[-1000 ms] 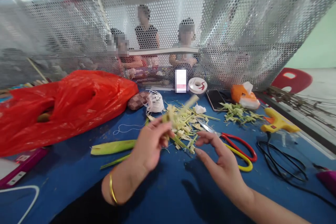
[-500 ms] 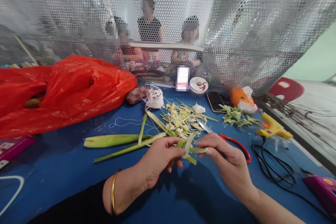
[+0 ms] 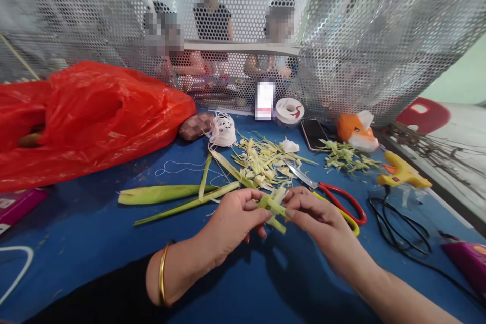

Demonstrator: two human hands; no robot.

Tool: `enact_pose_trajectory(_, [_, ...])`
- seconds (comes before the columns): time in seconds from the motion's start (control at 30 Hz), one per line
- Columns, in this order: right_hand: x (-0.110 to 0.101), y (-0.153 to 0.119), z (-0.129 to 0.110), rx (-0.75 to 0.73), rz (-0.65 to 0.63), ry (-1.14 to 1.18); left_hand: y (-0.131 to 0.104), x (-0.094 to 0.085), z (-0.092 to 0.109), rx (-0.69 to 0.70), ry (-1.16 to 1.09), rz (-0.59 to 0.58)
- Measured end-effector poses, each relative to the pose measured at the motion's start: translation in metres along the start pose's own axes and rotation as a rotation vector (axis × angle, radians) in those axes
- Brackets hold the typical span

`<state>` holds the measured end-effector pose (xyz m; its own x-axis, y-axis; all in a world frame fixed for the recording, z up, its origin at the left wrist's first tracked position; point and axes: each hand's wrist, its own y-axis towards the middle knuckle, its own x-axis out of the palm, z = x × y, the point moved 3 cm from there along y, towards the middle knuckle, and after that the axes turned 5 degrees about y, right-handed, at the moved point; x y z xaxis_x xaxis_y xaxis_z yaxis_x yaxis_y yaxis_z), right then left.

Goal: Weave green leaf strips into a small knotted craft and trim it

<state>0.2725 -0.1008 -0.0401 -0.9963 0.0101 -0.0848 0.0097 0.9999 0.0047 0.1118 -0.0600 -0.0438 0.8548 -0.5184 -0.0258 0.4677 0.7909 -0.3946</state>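
Observation:
My left hand [image 3: 237,220], with a gold bangle on its wrist, pinches a small woven piece of pale green leaf strips [image 3: 276,207] over the blue table. From the right, my right hand [image 3: 317,215] grips the piece's edge between thumb and fingers. Behind the hands lies a heap of leaf scraps [image 3: 261,162]. Scissors with red and yellow handles [image 3: 337,197] rest just beyond my right hand. Long green leaves [image 3: 163,194] lie to the left, near a ball of white string [image 3: 223,130].
A red plastic bag [image 3: 114,116] fills the back left. At the right are a yellow glue gun [image 3: 404,172] with black cable, a phone [image 3: 314,134] and an orange tissue pack [image 3: 356,131]. People sit and stand behind a perforated screen.
My right hand has moved left, closer to my left hand and the woven piece. More of the scissors' yellow handle shows. The view has tilted slightly down.

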Motion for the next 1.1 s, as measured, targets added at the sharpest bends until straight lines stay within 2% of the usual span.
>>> enact_pose_trajectory(0.3, [0.000,0.001,0.003,0.024,0.012,0.077,-0.002,0.002,-0.001,-0.018,-0.100,0.005])
enact_pose_trajectory(0.57, [0.004,-0.001,0.009,0.060,0.080,-0.052,-0.002,0.008,-0.006,-0.049,-0.057,0.016])
enact_pose_trajectory(0.73, [0.009,-0.002,0.012,0.033,0.159,0.091,-0.001,0.012,-0.010,-0.045,-0.029,0.016])
enact_pose_trajectory(0.87, [0.010,-0.001,0.008,0.017,0.101,0.246,-0.001,0.009,-0.008,-0.002,-0.044,0.065])
enact_pose_trajectory(0.97, [0.010,0.000,0.007,0.014,0.086,0.228,-0.002,0.008,-0.007,0.027,-0.047,0.088])
enact_pose_trajectory(1.1, [0.010,0.001,0.013,0.057,0.193,0.213,-0.003,0.011,-0.006,0.058,-0.064,0.085])
